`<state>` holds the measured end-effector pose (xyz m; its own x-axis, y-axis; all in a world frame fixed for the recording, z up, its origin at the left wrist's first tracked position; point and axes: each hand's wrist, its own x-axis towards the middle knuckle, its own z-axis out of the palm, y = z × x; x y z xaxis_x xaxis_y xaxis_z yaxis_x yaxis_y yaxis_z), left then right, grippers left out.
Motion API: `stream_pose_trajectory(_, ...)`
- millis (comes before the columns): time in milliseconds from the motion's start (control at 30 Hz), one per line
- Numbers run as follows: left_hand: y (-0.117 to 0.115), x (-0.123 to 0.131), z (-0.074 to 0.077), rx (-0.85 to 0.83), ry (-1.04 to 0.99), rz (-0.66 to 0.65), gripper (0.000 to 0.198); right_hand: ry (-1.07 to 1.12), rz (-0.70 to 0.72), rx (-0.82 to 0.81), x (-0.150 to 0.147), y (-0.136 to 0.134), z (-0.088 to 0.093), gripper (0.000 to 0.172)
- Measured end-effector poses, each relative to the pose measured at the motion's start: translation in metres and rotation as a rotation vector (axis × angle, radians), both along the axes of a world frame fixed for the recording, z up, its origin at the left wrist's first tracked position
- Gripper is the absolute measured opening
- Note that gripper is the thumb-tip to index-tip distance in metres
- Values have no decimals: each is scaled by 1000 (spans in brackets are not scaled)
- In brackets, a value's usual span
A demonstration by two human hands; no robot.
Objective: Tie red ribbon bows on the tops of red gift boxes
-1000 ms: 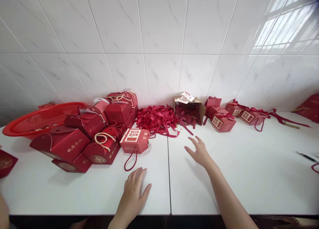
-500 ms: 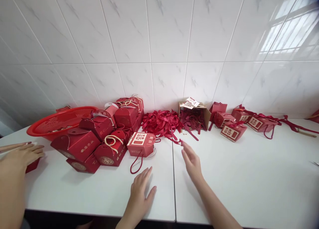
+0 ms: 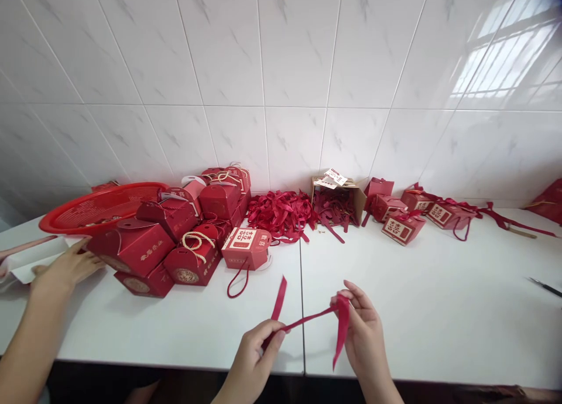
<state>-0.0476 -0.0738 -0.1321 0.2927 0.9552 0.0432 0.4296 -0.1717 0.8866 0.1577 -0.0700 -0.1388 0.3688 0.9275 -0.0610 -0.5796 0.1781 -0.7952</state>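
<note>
A red ribbon (image 3: 311, 317) stretches between my two hands above the white table. My left hand (image 3: 257, 357) pinches one part of it, and a loose end sticks up past the fingers. The other end is held by my right hand (image 3: 362, 334), where a folded tail hangs down. Beyond my hands, a heap of red ribbons (image 3: 281, 214) lies near the wall. A red gift box (image 3: 246, 249) with a dark red cord handle rests on its side, forward of my left hand.
At left, red gift boxes (image 3: 193, 266) are stacked beside a red plastic basket (image 3: 57, 216). A co-worker's hand (image 3: 65, 269) touches an unfolded box there. A cardboard box (image 3: 359, 202) holds dark red pieces. Several ribboned boxes (image 3: 404, 227) and a pen (image 3: 547, 287) lie right.
My right hand has drawn a ribbon from the heap back toward me. My left hand has closed on the ribbon. The co-worker's hand has moved right, and a white-sided open box shows.
</note>
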Motion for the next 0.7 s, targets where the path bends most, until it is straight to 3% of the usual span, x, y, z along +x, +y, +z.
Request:
stream_pose_trajectory(200, -11, -16, 20, -79, 6, 14, 28, 181, -79, -50, 36, 7, -31, 12)
stream_pose_trajectory(333, -14, -25, 26, -135, 73, 24, 30, 174, -68, -5, 52, 12, -39, 7)
stream_pose_trajectory(467, -7, -38, 14, -121, 140, 62, 23, 226, -82, 23, 68, 11, -30, 8)
stream_pose_trajectory(600, 8, -59, -6, -4, 200, 162, 15, 290, -15, -4, 85, -10, -17, 11)
stream_pose_trajectory(700, 25, -75, -16, 125, 288, 246, 16, 11, 8, -4, 102, -39, -13, 12)
